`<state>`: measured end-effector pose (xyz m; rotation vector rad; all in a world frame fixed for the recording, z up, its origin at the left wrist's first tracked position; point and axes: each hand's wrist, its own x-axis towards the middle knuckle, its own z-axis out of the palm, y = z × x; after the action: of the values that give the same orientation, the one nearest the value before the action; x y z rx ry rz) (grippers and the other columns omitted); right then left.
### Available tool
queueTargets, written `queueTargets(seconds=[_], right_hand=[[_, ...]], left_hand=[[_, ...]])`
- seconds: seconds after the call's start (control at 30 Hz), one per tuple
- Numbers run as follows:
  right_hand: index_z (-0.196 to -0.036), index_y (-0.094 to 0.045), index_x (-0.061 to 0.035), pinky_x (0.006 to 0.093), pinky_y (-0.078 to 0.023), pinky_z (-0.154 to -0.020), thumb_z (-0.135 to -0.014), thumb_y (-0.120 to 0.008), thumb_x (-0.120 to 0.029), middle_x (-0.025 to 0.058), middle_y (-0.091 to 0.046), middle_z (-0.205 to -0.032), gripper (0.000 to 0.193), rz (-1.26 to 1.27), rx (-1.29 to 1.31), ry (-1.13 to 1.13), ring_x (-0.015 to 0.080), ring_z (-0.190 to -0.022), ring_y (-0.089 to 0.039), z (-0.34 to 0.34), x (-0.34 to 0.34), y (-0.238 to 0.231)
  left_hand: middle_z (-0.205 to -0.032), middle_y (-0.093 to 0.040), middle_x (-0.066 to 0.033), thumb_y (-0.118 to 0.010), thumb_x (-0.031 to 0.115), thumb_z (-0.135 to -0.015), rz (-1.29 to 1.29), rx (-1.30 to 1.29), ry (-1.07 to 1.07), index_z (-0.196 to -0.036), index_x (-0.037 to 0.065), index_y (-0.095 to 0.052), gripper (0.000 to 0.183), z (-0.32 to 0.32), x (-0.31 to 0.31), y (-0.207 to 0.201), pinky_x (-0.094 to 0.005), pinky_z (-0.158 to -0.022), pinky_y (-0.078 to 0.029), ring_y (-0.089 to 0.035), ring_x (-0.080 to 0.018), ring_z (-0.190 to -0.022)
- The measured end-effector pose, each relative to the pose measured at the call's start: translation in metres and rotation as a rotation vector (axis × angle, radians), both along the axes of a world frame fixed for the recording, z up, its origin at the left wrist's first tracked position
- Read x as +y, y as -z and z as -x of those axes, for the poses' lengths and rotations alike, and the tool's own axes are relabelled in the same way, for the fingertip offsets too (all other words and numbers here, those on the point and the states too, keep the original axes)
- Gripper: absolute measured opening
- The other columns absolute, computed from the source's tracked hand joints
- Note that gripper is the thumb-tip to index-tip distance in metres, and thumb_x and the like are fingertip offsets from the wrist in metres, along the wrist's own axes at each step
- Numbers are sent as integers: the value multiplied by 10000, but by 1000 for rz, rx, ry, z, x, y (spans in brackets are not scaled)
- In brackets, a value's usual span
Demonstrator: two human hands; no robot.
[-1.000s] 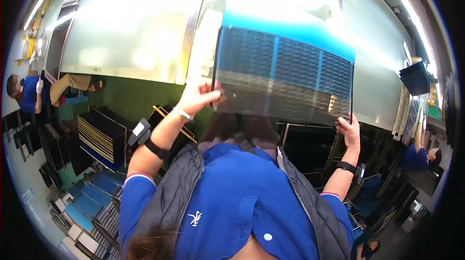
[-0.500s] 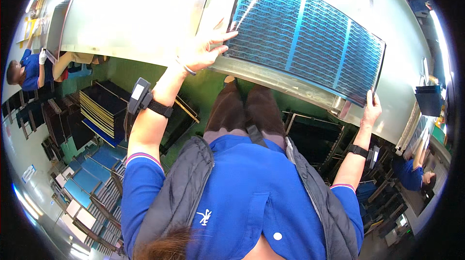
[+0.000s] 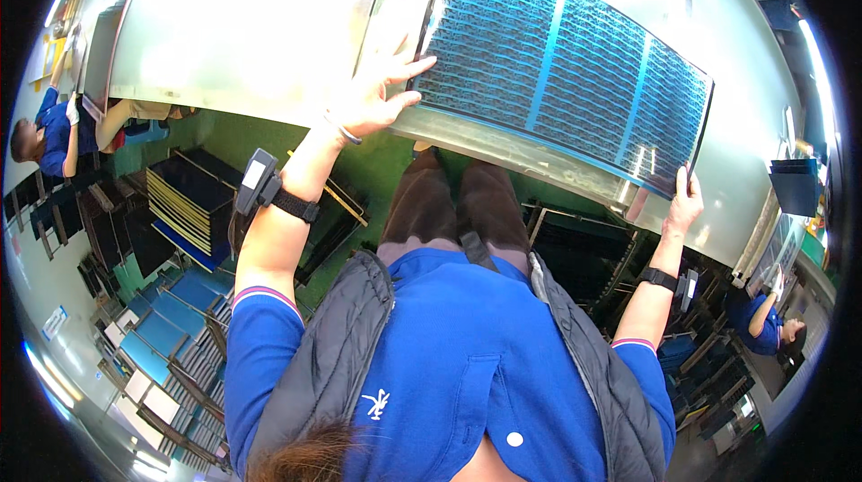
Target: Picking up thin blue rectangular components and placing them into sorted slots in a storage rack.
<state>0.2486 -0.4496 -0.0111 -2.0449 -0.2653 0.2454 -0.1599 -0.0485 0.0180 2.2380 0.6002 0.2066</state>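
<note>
A rectangular dark panel (image 3: 584,78) patterned with rows of small blue shapes and two plain blue strips lies between my hands over the bright table. My left hand (image 3: 377,96) is at its left edge, index finger over the border and thumb near the lower corner; its other fingers are lost in glare. At the lower right corner, my right hand (image 3: 685,203) pinches the panel's edge between thumb and fingers. A dark band with a small box is strapped on each forearm.
The pale glossy table (image 3: 233,51) spans the front. Racks of stacked panels (image 3: 189,203) stand at left, with another dark rack (image 3: 579,257) under the table. One co-worker (image 3: 58,141) handles a dark panel at far left; another co-worker (image 3: 763,320) is at far right.
The panel has tilted slightly: the bright streak at its upper left is gone and glints show near its lower right. Both hands have shifted a little with it.
</note>
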Motion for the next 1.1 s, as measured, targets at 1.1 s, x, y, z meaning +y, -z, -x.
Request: queueTargets(seconds=[1.1], right_hand=[[-1222,-567,-128,394,-387,-982,-879,-552,-249,143,-570,-1207,364,562,-560,-387,310,-1146,-512,-98,111,-21]], left_hand=[[-1421,-379,-115,-648,-56,-664,-114,86,51,-1247,105,-555,612,-17,-7,-12,-459,-1125,-78,-200,-306,-1383]])
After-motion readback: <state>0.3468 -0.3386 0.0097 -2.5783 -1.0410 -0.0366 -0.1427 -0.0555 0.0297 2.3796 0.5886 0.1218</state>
